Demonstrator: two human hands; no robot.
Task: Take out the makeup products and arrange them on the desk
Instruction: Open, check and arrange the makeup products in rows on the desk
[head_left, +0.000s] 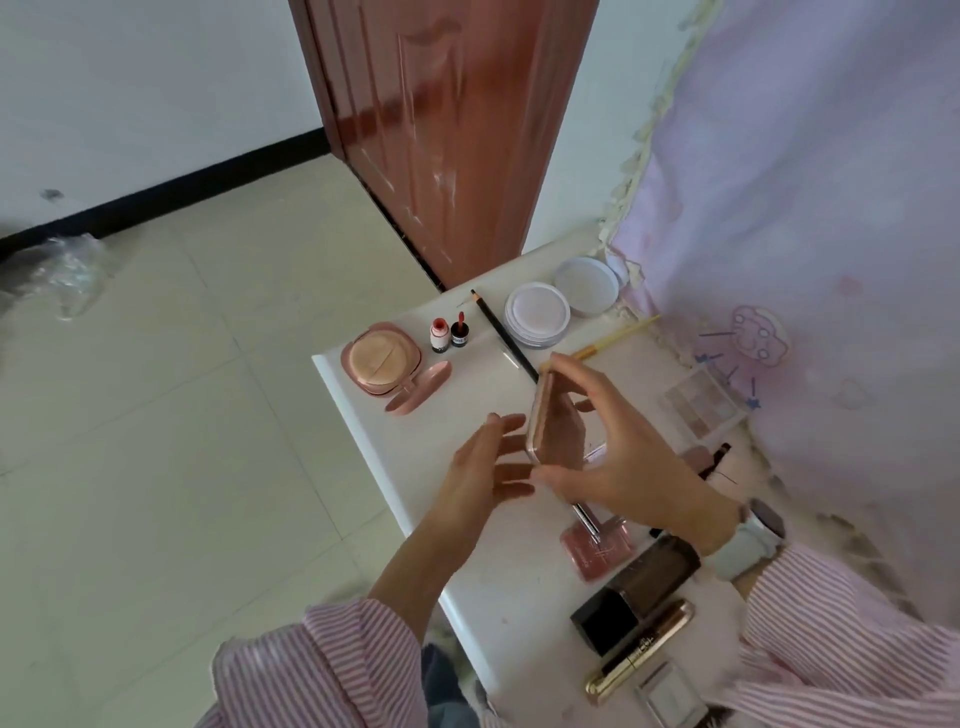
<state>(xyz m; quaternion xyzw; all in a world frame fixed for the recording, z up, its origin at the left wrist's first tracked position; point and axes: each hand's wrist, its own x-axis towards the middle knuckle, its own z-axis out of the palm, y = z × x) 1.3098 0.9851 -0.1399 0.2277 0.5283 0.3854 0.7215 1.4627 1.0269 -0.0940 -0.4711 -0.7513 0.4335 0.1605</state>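
Note:
My right hand (628, 457) grips a rose-gold compact case (553, 423) above the white desk (395, 457), fingers on its top edge and thumb under it. My left hand (491, 465) is held beside the case with fingers straight, just touching or nearly touching its lower edge. On the desk lie an open pink powder compact with a puff (382, 364), a small red bottle (439, 335) and its applicator cap (459, 330), a black pencil (501, 332), two round white jars (537, 312), an eyeshadow palette (701, 400), a pink bottle (597, 548), a dark bottle (639, 590) and a gold tube (641, 654).
A pale purple curtain (810, 234) hangs along the desk's right side. A brown door (447, 130) stands beyond the far end. Tiled floor (182, 441) lies to the left, with a plastic bag (57, 270) near the wall. A thin brush (615, 340) lies by the jars.

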